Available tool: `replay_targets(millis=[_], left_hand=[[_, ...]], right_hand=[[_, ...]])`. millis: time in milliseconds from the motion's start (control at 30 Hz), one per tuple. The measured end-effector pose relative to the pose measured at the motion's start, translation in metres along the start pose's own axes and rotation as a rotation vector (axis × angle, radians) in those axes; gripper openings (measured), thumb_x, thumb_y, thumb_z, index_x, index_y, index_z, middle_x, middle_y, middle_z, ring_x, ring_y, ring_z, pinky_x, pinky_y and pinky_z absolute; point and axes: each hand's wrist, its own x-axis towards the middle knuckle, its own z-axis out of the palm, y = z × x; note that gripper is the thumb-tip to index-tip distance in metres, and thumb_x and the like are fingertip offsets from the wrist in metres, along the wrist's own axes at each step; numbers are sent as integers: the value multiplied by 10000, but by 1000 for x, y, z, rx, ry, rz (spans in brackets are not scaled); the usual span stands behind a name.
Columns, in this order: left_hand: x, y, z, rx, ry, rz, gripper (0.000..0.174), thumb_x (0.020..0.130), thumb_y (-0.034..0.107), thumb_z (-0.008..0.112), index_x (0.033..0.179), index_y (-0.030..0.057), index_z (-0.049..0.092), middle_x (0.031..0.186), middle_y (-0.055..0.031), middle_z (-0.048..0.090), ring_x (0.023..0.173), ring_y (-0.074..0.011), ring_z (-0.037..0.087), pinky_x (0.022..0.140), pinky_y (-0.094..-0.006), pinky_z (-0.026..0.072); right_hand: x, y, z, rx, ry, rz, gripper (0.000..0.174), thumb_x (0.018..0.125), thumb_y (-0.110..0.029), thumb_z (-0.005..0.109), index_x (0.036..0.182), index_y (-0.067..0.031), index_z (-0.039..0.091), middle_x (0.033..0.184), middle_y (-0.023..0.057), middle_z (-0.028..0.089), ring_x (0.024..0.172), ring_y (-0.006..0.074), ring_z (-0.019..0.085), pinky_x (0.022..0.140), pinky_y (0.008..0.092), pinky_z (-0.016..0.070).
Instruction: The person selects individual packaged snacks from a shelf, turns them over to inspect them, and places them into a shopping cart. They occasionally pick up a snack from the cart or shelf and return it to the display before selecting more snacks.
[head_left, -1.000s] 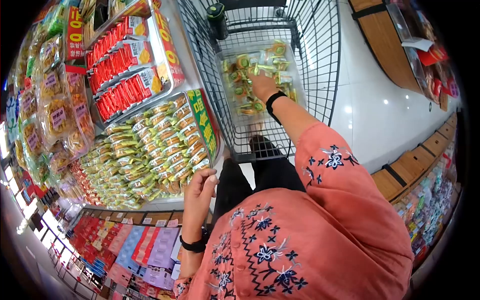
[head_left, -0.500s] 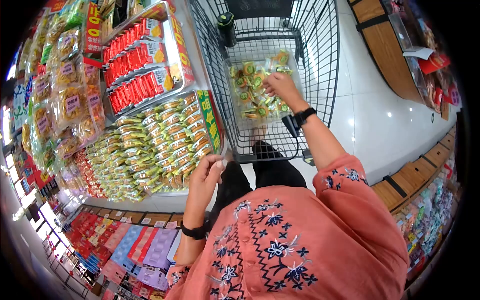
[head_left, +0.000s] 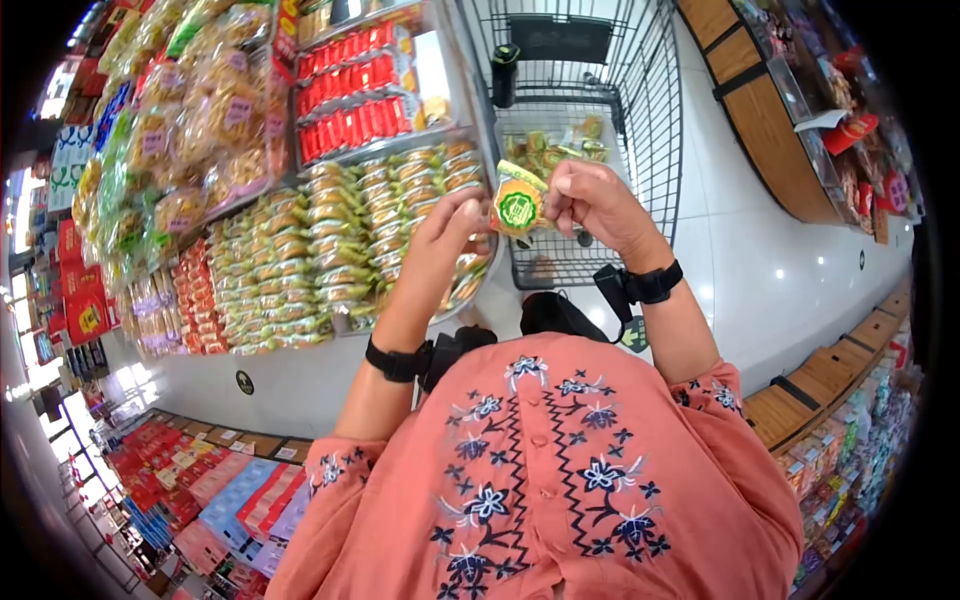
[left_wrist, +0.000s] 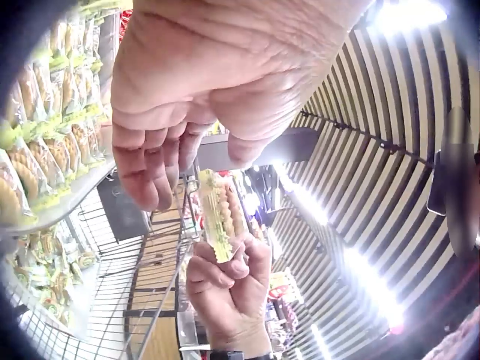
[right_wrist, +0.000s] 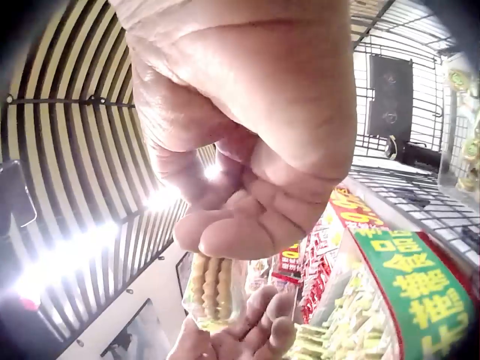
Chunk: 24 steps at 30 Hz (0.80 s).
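Note:
My right hand [head_left: 612, 212] pinches a small packet of biscuits [head_left: 518, 207] by one side, above the near end of the shopping cart [head_left: 560, 262]. The packet has a clear and yellow-green wrapper with a round green emblem. Through its wrapper, wavy-edged biscuits [right_wrist: 212, 289] show on edge in the right wrist view. My left hand [head_left: 440, 245] is held up at the packet's other side, its fingers loosely bent and its fingertips close to the wrapper. Inside the cart a clear tray [head_left: 622, 140] contains several similar packets [head_left: 555, 150].
Rows of wrapped biscuits [head_left: 290, 265] fill the display on the left, beside red packets [head_left: 355, 90] and bagged snacks [head_left: 215, 120]. A black-topped bottle [head_left: 505, 72] stands in the cart. Wood-edged shelves [head_left: 765, 120] line the right side, beyond the pale tiled floor [head_left: 715, 260].
My right hand has come up from the tray in the cart towards my body, with a packet of biscuits pinched in it. My left hand has risen to the packet's side.

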Motion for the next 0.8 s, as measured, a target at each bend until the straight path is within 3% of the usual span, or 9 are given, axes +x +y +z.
replay_targets(millis=[100, 233, 333, 367, 467, 600, 733, 800], left_hand=[[-21, 0, -28, -40, -65, 12, 452, 1067, 292, 580, 1400, -11, 543, 1155, -37, 626, 932, -98, 598, 787, -276, 519], [-49, -16, -65, -144, -67, 25, 476, 1022, 282, 663, 1385, -4, 549, 1070, -22, 622, 914, -80, 579, 705, -251, 499], [-75, -26, -101, 54, -35, 48, 476, 1027, 280, 656, 1404, 13, 541, 1014, 7, 616, 865, -53, 566, 733, -232, 491], [-85, -29, -110, 101, -11, 44, 460, 1019, 271, 668, 1397, 31, 560, 1049, 7, 625, 866, -53, 563, 733, -224, 479], [-109, -51, -136, 341, 38, 202, 454, 1011, 266, 677, 1389, 35, 574, 1085, 3, 640, 860, -60, 567, 720, -223, 472], [-132, -60, -160, 341, 76, 113, 466, 997, 271, 692, 1381, 34, 574, 1094, -7, 653, 876, -65, 579, 690, -231, 475], [-146, -57, -181, 98, 134, 12, 476, 1003, 293, 684, 1359, 3, 556, 1070, -41, 655, 881, -89, 613, 679, -245, 488], [-151, -55, -186, -26, 169, 81, 471, 1017, 306, 669, 1353, -3, 556, 1020, -29, 658, 855, -92, 611, 689, -258, 502]], right_hand=[[3, 10, 44, -66, -101, 0, 275, 1011, -298, 600, 944, -33, 629, 861, 80, 678, 702, 123, 632, 627, 253, 531], [12, 40, 91, -64, -87, 57, 250, 1002, -281, 620, 992, -32, 615, 897, 81, 686, 703, 126, 651, 616, 253, 535], [14, 54, 128, -394, -4, 85, 275, 975, -271, 663, 1063, -20, 591, 916, 75, 685, 715, 117, 661, 601, 255, 541], [18, 63, 135, -515, 21, 96, 353, 952, -264, 697, 1169, -13, 575, 916, 58, 681, 722, 100, 661, 593, 251, 542], [21, 79, 169, -545, -22, 92, 396, 945, -269, 709, 1224, -19, 582, 920, 39, 677, 710, 86, 651, 590, 243, 531], [28, 97, 204, -533, -125, 189, 279, 970, -233, 678, 1155, -29, 636, 853, -2, 657, 683, 62, 629, 574, 226, 503], [34, 111, 221, -496, -76, 156, 209, 992, -210, 629, 1105, -34, 616, 816, -3, 644, 639, 68, 627, 569, 223, 509], [37, 115, 223, -472, -42, 166, 197, 990, -196, 629, 1087, -26, 620, 817, 14, 658, 643, 78, 644, 555, 237, 518]])
